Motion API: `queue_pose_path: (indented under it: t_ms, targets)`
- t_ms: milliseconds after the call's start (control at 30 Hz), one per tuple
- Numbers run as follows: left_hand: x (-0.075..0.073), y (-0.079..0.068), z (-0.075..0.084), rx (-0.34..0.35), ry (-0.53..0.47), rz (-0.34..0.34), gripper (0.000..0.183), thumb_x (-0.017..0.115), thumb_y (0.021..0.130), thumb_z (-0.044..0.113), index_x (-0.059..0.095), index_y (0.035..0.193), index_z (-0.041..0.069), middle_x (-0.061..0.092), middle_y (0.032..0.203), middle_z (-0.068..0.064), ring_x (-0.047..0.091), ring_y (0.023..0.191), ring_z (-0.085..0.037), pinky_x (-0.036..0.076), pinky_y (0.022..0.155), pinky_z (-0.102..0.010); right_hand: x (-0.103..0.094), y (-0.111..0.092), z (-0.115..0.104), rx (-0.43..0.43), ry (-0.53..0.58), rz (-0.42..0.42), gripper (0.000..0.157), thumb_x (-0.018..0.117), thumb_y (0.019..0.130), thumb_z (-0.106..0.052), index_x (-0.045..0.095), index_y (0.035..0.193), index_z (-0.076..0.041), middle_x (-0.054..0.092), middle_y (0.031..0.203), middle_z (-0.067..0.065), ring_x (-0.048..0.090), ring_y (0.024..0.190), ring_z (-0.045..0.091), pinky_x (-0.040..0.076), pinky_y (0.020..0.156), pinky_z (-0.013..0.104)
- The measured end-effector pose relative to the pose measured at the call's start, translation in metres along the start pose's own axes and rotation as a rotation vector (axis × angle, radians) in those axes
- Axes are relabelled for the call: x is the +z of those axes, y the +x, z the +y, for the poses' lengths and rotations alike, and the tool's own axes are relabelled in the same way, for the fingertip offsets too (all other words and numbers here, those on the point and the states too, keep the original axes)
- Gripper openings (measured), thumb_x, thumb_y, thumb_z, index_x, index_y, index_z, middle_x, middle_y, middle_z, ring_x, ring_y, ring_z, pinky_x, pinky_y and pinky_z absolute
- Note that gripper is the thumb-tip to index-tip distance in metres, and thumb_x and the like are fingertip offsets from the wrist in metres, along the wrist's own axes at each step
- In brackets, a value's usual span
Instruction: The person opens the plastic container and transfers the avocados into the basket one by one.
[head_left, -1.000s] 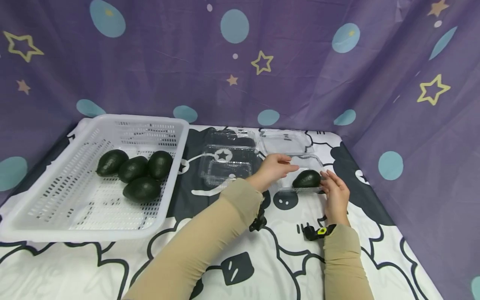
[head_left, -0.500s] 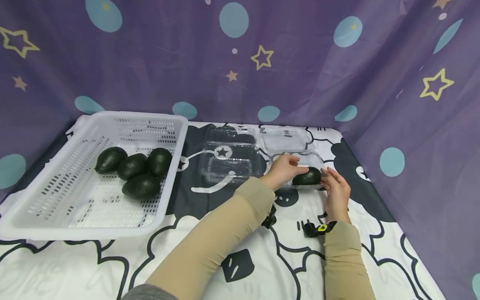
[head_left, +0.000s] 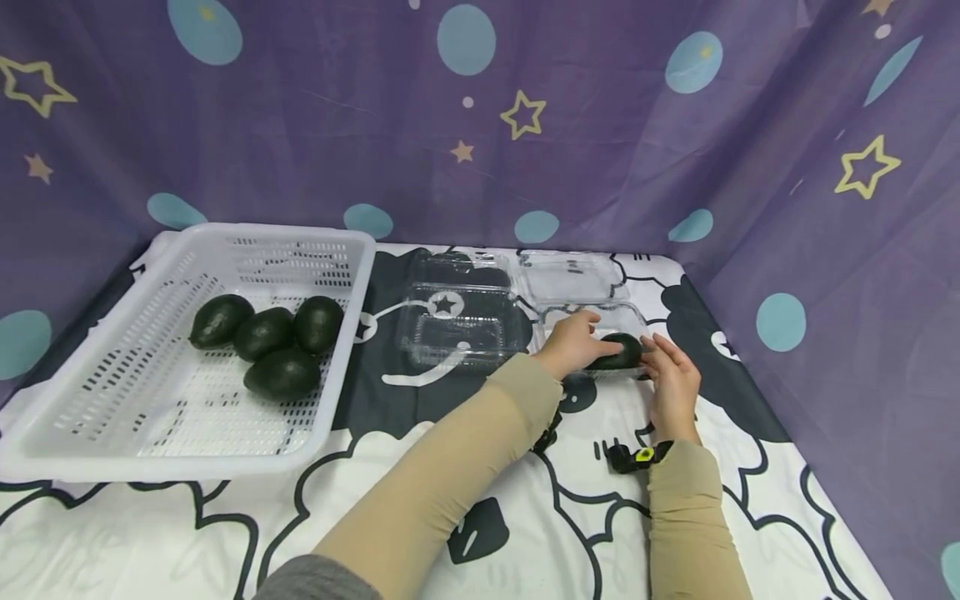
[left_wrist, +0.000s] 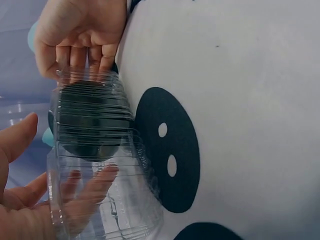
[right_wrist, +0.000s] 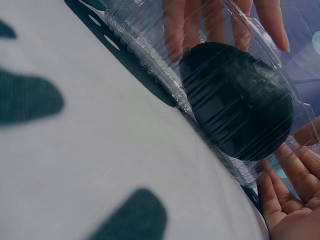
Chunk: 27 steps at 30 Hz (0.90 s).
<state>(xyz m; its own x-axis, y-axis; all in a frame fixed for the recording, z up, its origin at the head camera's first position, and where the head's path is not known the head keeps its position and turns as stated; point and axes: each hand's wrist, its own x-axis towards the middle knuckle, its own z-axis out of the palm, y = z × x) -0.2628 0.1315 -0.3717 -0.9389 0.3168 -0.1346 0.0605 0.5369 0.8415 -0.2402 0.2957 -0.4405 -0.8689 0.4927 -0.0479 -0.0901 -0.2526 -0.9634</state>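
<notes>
**Both hands at a clear clamshell holding one avocado**

While the avocado lies in the tray of the clear clamshell box at the right middle of the counter, both hands are on that box. Left hand: it reaches into the tray from the left, fingers lying against the avocado's left end. The left wrist view shows these fingers only gently bent and seen through the ribbed plastic wall; the grip is loose and open, not clasped round the fruit. Right hand: it stands at the tray's right near corner with fingers nearly straight, fingertips touching the rim. It holds nothing closed; the grip is open against the plastic.

The avocado fills most of the tray's width and rests on its floor. The box's lid lies folded back, flat on the counter behind the tray.

Other items: a second clear clamshell box sits open just left of the first, holding no fruit. A white perforated basket occupies the left of the counter, well apart from the hands, with four avocados grouped in its far half, touching one another. A black-and-white cartoon cloth covers the counter; a purple curtain with stars and dots hangs behind.
</notes>
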Motion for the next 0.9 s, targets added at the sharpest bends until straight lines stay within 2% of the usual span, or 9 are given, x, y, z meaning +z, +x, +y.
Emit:
queue_pose_path:
  t_ms: [200, 433, 633, 900]
  targets:
    - [0.004, 0.003, -0.002, 0.0, 0.049, 0.011, 0.068, 0.073, 0.091, 0.036, 0.045, 0.148, 0.012, 0.059, 0.14, -0.011, 0.058, 0.125, -0.023, 0.054, 0.096, -0.033, 0.001, -0.001, -0.001, 0.012, -0.03, -0.013, 0.04, 0.052, 0.096, -0.001, 0.054, 0.135, 0.007, 0.073, 0.091, -0.014, 0.063, 0.076, 0.004, 0.051, 0.072, 0.014]
    - [0.011, 0.006, -0.007, 0.023, 0.126, -0.02, 0.077, 0.074, 0.089, 0.041, 0.039, 0.151, 0.012, 0.058, 0.141, -0.01, 0.06, 0.122, -0.024, 0.054, 0.096, -0.033, 0.0, -0.002, -0.002, 0.014, -0.041, 0.008, 0.04, 0.052, 0.095, -0.001, 0.054, 0.134, 0.007, 0.073, 0.09, -0.014, 0.062, 0.079, 0.005, 0.052, 0.073, 0.014]
    - [0.016, 0.009, -0.007, 0.03, 0.165, 0.002, 0.078, 0.076, 0.087, 0.043, 0.042, 0.149, 0.01, 0.058, 0.141, -0.01, 0.059, 0.124, -0.023, 0.053, 0.099, -0.032, -0.001, -0.002, -0.001, 0.004, -0.054, 0.01, 0.041, 0.052, 0.094, 0.0, 0.054, 0.134, 0.007, 0.073, 0.09, -0.014, 0.062, 0.08, 0.005, 0.052, 0.073, 0.014]
    - [0.018, 0.009, -0.007, 0.048, 0.23, -0.021, 0.08, 0.077, 0.084, 0.046, 0.045, 0.147, 0.009, 0.06, 0.138, -0.009, 0.063, 0.115, -0.023, 0.055, 0.093, -0.031, -0.001, -0.001, 0.001, -0.013, -0.052, 0.007, 0.041, 0.051, 0.094, 0.001, 0.053, 0.134, 0.009, 0.072, 0.086, -0.015, 0.063, 0.077, 0.003, 0.051, 0.07, 0.013]
